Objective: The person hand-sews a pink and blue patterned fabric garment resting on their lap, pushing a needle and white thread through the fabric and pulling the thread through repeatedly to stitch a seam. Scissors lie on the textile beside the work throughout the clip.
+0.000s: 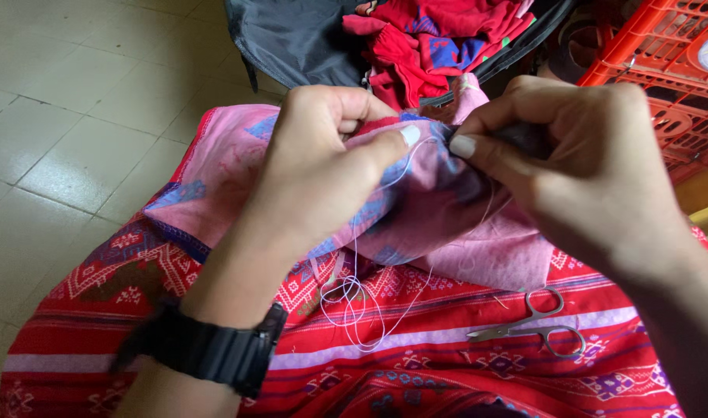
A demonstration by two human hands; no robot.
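My left hand [319, 166] grips a bunched fold of pink cloth [439, 209] with blue patterned patches, thumb pressed on top of it. My right hand [579, 166] pinches the same fold just to the right, thumb and fingers closed at the seam; any needle is too small to make out. White thread [354, 306] hangs from the fold in loose loops onto the red patterned fabric [447, 364] across my lap. A black wristwatch [207, 348] is on my left wrist.
Small silver scissors [536, 325] lie on the red fabric at the right. A dark bag [300, 39] holding red and blue cloth [439, 39] sits ahead. An orange plastic crate [664, 62] stands at the upper right. Pale floor tiles [83, 131] lie at the left.
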